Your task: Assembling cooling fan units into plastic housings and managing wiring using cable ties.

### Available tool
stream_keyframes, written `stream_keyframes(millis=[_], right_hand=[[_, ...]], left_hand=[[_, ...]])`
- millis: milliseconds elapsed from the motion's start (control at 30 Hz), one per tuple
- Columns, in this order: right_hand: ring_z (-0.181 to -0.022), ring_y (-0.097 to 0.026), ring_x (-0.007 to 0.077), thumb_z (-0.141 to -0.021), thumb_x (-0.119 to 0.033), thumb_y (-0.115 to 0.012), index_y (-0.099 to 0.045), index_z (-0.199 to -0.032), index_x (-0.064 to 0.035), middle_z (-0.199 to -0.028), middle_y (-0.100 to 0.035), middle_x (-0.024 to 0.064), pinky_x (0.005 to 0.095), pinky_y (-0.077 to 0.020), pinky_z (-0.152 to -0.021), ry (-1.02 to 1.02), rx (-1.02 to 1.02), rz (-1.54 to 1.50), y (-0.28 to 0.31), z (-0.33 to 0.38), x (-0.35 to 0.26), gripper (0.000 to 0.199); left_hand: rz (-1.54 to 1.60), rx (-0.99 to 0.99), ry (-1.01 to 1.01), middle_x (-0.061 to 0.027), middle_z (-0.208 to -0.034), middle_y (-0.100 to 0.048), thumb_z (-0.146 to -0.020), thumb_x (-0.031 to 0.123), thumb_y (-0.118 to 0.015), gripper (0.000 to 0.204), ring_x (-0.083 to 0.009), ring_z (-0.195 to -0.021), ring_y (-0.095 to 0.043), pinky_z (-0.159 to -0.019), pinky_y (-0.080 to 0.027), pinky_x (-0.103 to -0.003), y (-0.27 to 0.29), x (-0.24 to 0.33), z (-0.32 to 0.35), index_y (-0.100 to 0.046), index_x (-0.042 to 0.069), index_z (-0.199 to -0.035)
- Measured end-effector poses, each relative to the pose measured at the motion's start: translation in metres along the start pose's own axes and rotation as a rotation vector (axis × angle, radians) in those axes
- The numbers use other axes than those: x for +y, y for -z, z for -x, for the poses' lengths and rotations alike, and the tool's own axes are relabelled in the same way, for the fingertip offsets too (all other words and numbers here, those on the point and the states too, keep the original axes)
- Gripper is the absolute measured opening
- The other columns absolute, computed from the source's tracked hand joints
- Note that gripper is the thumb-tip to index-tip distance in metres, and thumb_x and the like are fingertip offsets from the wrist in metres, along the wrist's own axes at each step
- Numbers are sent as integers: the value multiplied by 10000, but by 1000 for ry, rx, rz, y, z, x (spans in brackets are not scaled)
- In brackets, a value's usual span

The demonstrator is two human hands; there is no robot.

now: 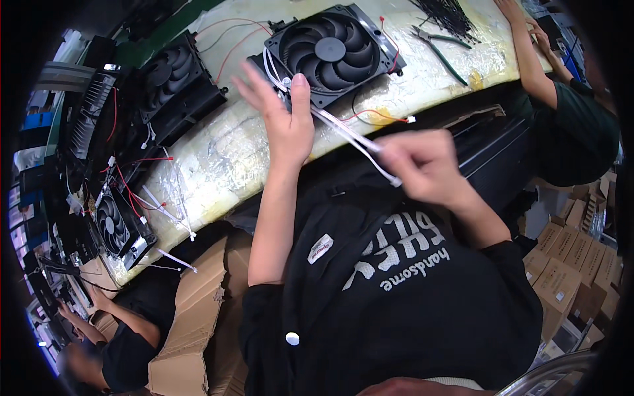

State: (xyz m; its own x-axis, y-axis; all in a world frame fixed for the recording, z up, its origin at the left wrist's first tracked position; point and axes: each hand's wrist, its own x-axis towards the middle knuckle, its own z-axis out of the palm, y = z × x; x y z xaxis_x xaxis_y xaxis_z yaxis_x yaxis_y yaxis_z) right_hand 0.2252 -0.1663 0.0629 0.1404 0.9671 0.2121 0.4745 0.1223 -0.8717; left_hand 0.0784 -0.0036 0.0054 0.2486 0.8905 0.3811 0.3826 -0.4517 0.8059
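Observation:
A black cooling fan (330, 49) in a square frame lies on the wrapped table in front of me. White cables (347, 132) run from its left side, past its near corner, out toward my right. My right hand (426, 165) is closed on them, somewhat blurred, and one loose end with a small white plug hangs beside its fingers. At the fan's near left corner, my left hand (285, 122) is raised with thumb and fingers apart. Its fingers are smeared by motion; the cables pass close behind the thumb. Whether it touches them I cannot tell.
Green-handled cutters (444, 56) and a heap of black cable ties (449, 18) lie at the far right. More fan units (165, 76) with red and white wires stand left. Co-workers' arms (535, 72) reach in at both sides. Cardboard boxes (561, 270) are stacked lower right.

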Motion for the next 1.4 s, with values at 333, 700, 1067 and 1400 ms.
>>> stream_keyframes(millis=[333, 700, 1067, 1400], right_hand=[[-1266, -513, 394, -713, -144, -709, -541, -1315, -56, -1373, -513, 234, 480, -398, -1057, 617, 202, 820, -8, -85, 35, 631], [-1157, -591, 221, -739, 39, -743, -474, -1328, 20, -1255, -602, 127, 372, -445, -1033, -41, 434, -839, 155, -116, 54, 648], [-1223, -549, 366, -916, -442, -597, -396, -1442, -41, -1397, -509, 179, 523, -461, -1021, 80, 720, -1248, 210, -9, 97, 691], [-1346, -407, 324, -868, -533, -616, -390, -1460, -91, -1483, -407, 123, 498, -355, -1100, 213, 377, -1542, 207, 49, 83, 772]], left_hand=[[1168, 14, 266, -231, -1452, -324, -957, 101, -536, 780, -275, -1354, -350, -1138, -240, -384, 16, 52, 13, -14, -24, -1523], [974, -294, 58, -144, -976, -658, -914, 213, -685, 345, -260, -807, -685, -775, -548, -338, -97, 150, -302, -615, -84, -1075], [1002, -319, 754, -243, -1432, -389, -573, 287, -803, 1280, -352, -1185, -531, -941, -488, -486, -465, 85, -444, 8, 12, -1525], [1291, -258, 444, -64, -732, -585, -701, 150, -723, 295, -175, -620, -595, -531, -529, -350, -241, 208, -285, -595, -25, -901]])
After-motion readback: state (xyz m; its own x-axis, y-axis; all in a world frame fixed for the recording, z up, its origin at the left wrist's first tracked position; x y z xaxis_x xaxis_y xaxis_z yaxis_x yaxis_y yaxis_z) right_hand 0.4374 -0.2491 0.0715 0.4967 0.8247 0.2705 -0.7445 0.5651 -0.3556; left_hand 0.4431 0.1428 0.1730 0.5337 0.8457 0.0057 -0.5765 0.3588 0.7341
